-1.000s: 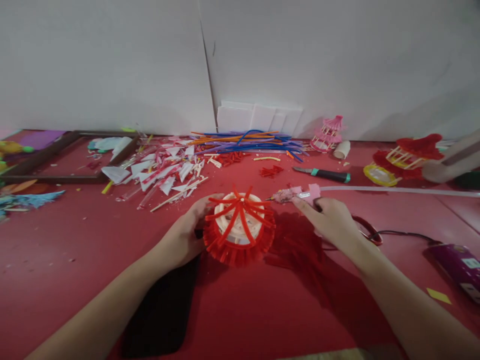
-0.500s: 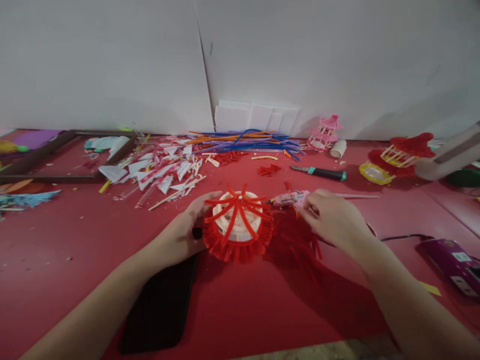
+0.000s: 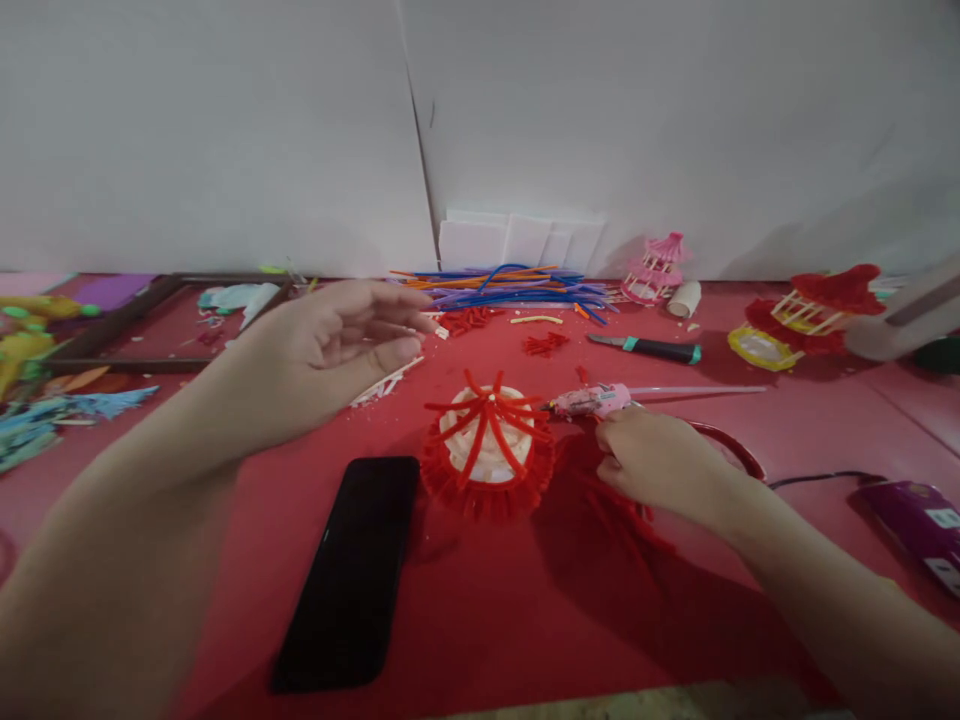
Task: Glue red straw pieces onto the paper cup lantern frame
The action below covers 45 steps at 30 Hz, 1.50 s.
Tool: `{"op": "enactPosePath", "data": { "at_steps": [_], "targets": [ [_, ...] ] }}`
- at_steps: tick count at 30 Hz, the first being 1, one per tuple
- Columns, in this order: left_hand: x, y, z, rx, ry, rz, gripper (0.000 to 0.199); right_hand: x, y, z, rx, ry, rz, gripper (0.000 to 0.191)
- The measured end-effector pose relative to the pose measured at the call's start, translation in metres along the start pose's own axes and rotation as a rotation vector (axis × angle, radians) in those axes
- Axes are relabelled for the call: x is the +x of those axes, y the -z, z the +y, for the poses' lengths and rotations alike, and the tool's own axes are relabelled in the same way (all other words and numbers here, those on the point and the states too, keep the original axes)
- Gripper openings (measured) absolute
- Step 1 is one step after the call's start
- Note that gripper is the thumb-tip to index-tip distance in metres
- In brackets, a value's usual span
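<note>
Black phone lies flat, just left of the red pipe-cleaner model, which stands upright and unheld between the hands. Right hand, fingers curled, is at the loose red pipe cleaners; whether it grips one, cannot tell. Advisable: pinch a single strand by its end, drawing it out low — knuckles clear of the glue gun, whose possibly hot nozzle points towards the model. Left hand is raised, empty, fingers parted — best used to steady the model's base
</note>
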<state>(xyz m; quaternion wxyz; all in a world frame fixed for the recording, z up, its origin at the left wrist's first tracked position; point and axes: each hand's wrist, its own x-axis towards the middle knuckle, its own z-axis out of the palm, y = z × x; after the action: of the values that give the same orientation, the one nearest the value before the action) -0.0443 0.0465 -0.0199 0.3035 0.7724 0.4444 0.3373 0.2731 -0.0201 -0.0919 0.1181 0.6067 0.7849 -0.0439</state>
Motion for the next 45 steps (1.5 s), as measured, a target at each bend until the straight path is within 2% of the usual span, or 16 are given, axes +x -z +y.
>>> {"op": "enactPosePath", "data": {
  "at_steps": [3, 6, 8, 12, 15, 19, 22, 24, 26, 31, 33, 35, 40, 45],
  "targets": [
    [0.002, -0.009, 0.032, -0.058, -0.123, 0.134, 0.031, -0.004, 0.015, 0.006, 0.083, 0.016, 0.029, 0.016],
    [-0.005, -0.017, 0.050, -0.018, -0.158, 0.151, 0.028, -0.007, 0.028, 0.015, 0.194, 0.095, 0.117, 0.011],
    [-0.010, -0.019, 0.056, 0.031, -0.173, 0.115, 0.028, -0.006, 0.031, 0.020, 0.228, 0.174, 0.165, 0.013],
    [-0.008, -0.019, 0.062, 0.105, -0.213, 0.045, 0.025, 0.002, 0.030, 0.024, 0.242, 0.259, 0.090, 0.021],
    [-0.003, -0.016, 0.063, 0.142, -0.270, 0.072, 0.023, 0.006, 0.036, 0.023, 0.265, 0.297, 0.069, 0.021],
    [-0.004, -0.017, 0.063, 0.130, -0.265, 0.118, 0.023, 0.002, 0.061, 0.017, 0.446, 0.383, 0.247, 0.016],
    [-0.006, -0.024, 0.061, 0.148, -0.277, 0.027, 0.023, -0.002, 0.076, 0.011, 0.567, 0.403, 0.372, 0.016],
    [-0.005, -0.029, 0.060, 0.144, -0.280, -0.039, 0.022, -0.004, 0.076, 0.010, 0.562, 0.432, 0.390, 0.013],
    [-0.004, -0.034, 0.059, 0.152, -0.293, -0.073, 0.022, -0.006, 0.071, 0.012, 0.514, 0.467, 0.320, 0.011],
    [-0.003, -0.036, 0.057, 0.233, -0.348, -0.062, 0.018, -0.008, 0.060, 0.025, 0.372, 0.487, -0.033, 0.018],
    [-0.003, -0.035, 0.056, 0.256, -0.368, -0.043, 0.015, -0.007, 0.063, 0.027, 0.370, 0.503, -0.070, 0.020],
    [-0.004, -0.035, 0.056, 0.254, -0.391, -0.024, 0.014, -0.005, 0.068, 0.026, 0.409, 0.540, 0.005, 0.020],
    [-0.005, -0.044, 0.058, 0.191, -0.425, -0.066, 0.014, -0.007, 0.077, 0.014, 0.608, 0.569, 0.412, 0.020],
    [-0.007, -0.047, 0.059, 0.228, -0.493, -0.035, 0.004, -0.012, 0.079, -0.004, 0.741, 0.547, 0.608, 0.015]
  ]
}}
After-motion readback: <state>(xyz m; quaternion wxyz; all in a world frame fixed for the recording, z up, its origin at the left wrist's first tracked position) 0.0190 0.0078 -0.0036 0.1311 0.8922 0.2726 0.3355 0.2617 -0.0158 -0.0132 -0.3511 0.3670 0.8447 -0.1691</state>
